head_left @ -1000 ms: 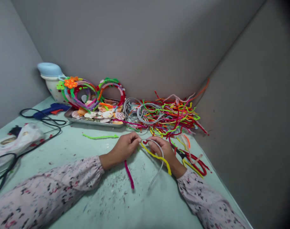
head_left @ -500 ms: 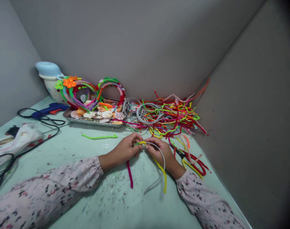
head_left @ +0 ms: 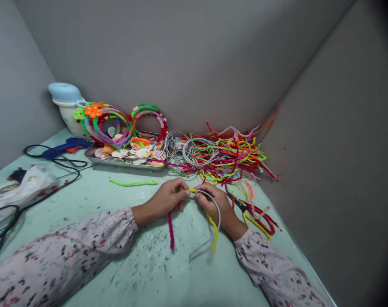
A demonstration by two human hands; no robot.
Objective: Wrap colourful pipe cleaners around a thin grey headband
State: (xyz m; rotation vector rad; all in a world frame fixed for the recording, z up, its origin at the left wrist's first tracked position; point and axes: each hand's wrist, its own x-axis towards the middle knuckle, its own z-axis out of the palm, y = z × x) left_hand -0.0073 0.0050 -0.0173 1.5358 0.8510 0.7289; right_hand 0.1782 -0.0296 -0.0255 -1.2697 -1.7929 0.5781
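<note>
My left hand (head_left: 171, 195) is closed in a pinch on a wire headband (head_left: 217, 209), near where a yellow pipe cleaner (head_left: 214, 233) wraps round it. Opposite it, my right hand (head_left: 216, 204) pinches the yellow pipe cleaner close to the wrapped part, its loose end hanging below. The bare grey wire curves down past my right fingers, its free end over the table. A magenta pipe cleaner end (head_left: 171, 232) hangs under my left hand. My fingers hide the rest of the wrapped part.
Behind my hands a metal tray (head_left: 126, 165) holds shells and colourful finished headbands (head_left: 149, 111). To its right lie coiled wires (head_left: 185, 157) and a heap of pipe cleaners (head_left: 241, 153). Scissors (head_left: 243, 208) lie right; a blue glue gun (head_left: 64, 148), black cable (head_left: 75, 170) and green pipe cleaner (head_left: 133, 183) lie left.
The loose yellow end and the wire's free end have swung slightly left. My left fingers have shifted over the wrapped part, covering the green that showed beside the yellow.
</note>
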